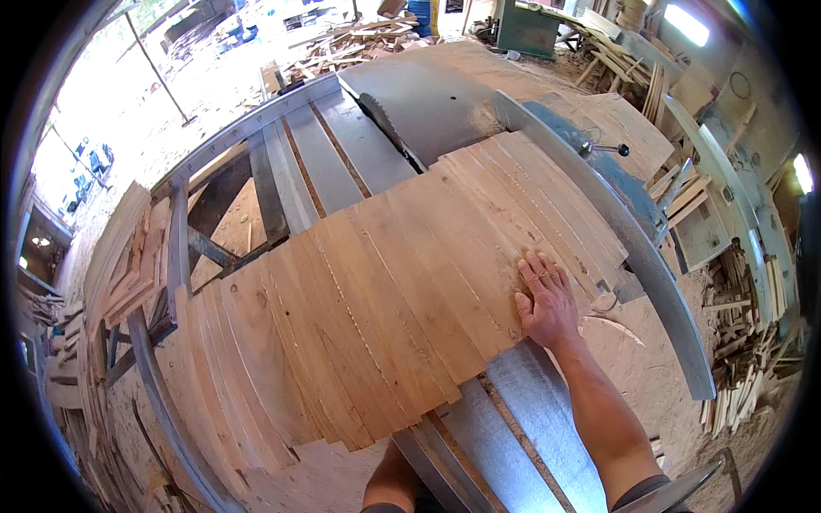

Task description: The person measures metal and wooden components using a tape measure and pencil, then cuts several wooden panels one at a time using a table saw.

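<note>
– Grip first: right hand [550, 309] is palm down, fingers extended, flat on the wood panel [359, 299], right of centre. Not wrapped around anything.

– And the left hand?

– Hidden, can't tell. Left forearm [395, 479] shows at bottom centre, going behind the panel's near edge.

– Panel location?

– Middle of frame, lower left to right of centre, lying across the metal tabletop [547, 415]. Strips side by side, ends staggered, pale beads along several seams.

– Blade, fence?

– Saw blade [385, 122] upper centre, just past the panel's far edge; contact unclear. Fence [599, 205] runs down the right, just beside the panel.

– Step in hand?

– Looks like steadying the panel short of the blade. No cut visible in it.

– Next move calls for?

– My judgement: even pressure, panel side kept along the fence, fingers clear of the blade line, lower-left end supported.
</note>
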{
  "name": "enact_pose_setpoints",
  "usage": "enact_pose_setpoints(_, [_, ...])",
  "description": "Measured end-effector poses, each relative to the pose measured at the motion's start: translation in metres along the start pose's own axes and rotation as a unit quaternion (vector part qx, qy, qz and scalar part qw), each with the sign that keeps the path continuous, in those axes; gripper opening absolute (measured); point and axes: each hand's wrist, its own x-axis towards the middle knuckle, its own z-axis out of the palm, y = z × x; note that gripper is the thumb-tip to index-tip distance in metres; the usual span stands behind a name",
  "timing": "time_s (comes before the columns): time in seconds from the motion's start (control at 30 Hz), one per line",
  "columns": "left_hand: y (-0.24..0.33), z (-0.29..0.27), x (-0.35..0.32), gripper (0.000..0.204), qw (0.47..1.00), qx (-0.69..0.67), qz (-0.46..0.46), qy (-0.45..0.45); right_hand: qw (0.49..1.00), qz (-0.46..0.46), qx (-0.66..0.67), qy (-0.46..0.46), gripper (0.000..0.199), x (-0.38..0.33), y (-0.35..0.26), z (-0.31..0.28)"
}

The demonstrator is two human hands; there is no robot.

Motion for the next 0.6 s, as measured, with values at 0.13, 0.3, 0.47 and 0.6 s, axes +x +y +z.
enact_pose_setpoints(0.13, [0.002,-0.003,0.008,0.023,1.0,-0.012,0.002,0.007,1.0,-0.005,-0.009,-0.002,0.057,0.0,0.001,0.001])
enact_pose_setpoints(0.3, [0.0,-0.016,0.016,0.02,0.999,-0.025,0.0,0.023,1.0,-0.012,-0.015,-0.004,0.056,0.003,-0.001,0.002])
enact_pose_setpoints(0.47, [-0.003,-0.029,0.025,0.017,0.999,-0.025,0.0,0.029,0.999,0.005,-0.03,-0.012,0.056,0.0,-0.004,0.001])
enact_pose_setpoints(0.6, [-0.002,-0.04,0.035,0.014,0.999,-0.027,0.001,0.036,1.0,-0.003,-0.016,-0.01,0.057,0.003,-0.004,0.001])
